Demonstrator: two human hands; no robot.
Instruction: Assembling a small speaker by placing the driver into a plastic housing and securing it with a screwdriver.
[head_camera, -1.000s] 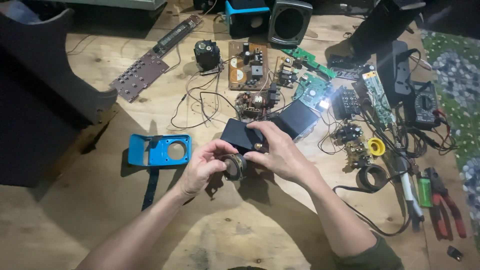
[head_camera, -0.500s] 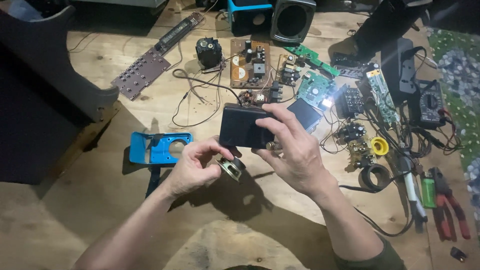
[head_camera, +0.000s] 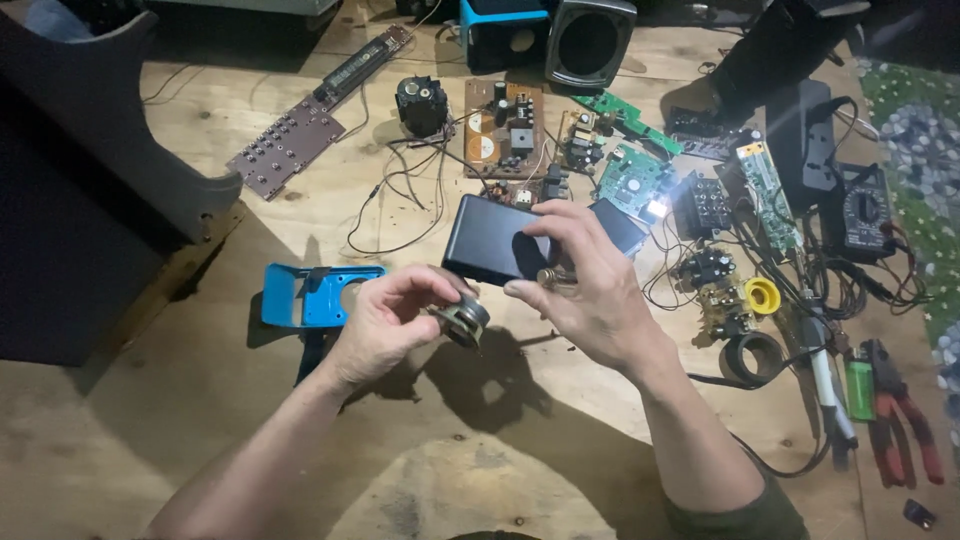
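My left hand (head_camera: 385, 322) pinches a small round speaker driver (head_camera: 461, 319) with a metal magnet, lifted above the wooden floor. My right hand (head_camera: 585, 285) holds a dark rectangular plastic case (head_camera: 490, 240) tilted toward me, thumb and fingers around its lower right edge. A small brass-coloured part (head_camera: 548, 277) shows by the right fingertips, between the case and the driver. The two hands are close together, the driver just below the case's lower edge.
A blue plastic shell (head_camera: 310, 294) lies left of my left hand. Circuit boards (head_camera: 505, 128), loose wires, a transformer (head_camera: 421, 103), a yellow tape roll (head_camera: 762, 295), a multimeter (head_camera: 865, 210), a soldering iron (head_camera: 826, 385) and red pliers (head_camera: 905, 425) crowd the far and right side. Speaker boxes (head_camera: 590, 40) stand behind.
Both hands have risen off the floor, and the driver has come away from the case into my left hand. The case now tilts up in my right hand.
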